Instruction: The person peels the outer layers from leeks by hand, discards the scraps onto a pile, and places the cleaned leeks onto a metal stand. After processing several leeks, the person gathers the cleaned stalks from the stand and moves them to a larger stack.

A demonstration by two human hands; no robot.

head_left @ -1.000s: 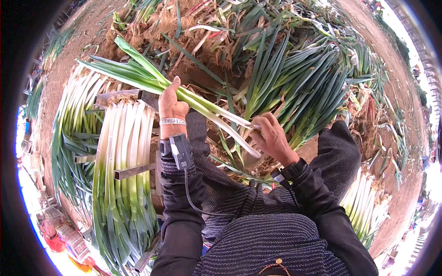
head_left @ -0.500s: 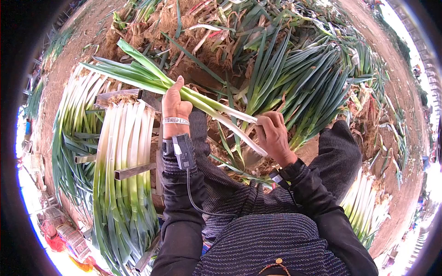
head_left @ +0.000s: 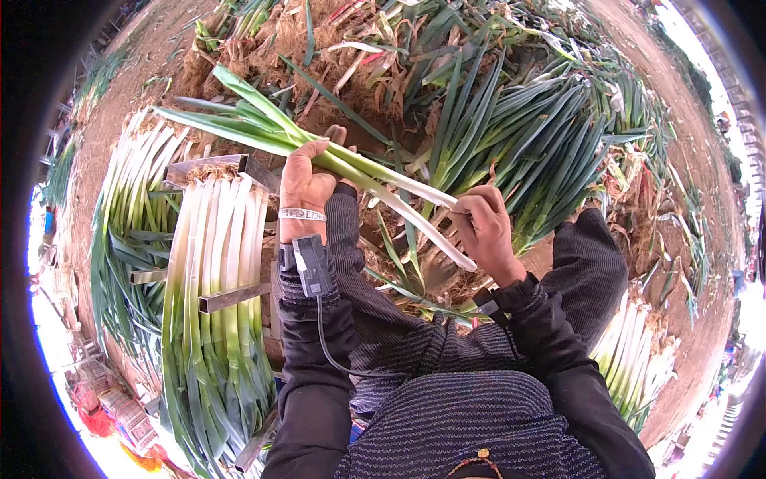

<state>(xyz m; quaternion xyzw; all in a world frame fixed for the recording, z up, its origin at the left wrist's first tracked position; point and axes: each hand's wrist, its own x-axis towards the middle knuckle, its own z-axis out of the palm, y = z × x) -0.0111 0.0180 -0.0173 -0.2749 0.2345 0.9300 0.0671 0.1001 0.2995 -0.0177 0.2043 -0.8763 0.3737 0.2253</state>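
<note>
Your left hand wraps its fingers around two leeks slanting across to your right hand, whose fingers pinch the upper one's white end, so too hard a tug could snap that shank.

Brown earth is seen stretching away, left and right — and the edges, look, are flooded with white daylight.

The held leeks are before the person, racked leeks to the left, a leek pile ahead-right.
</note>
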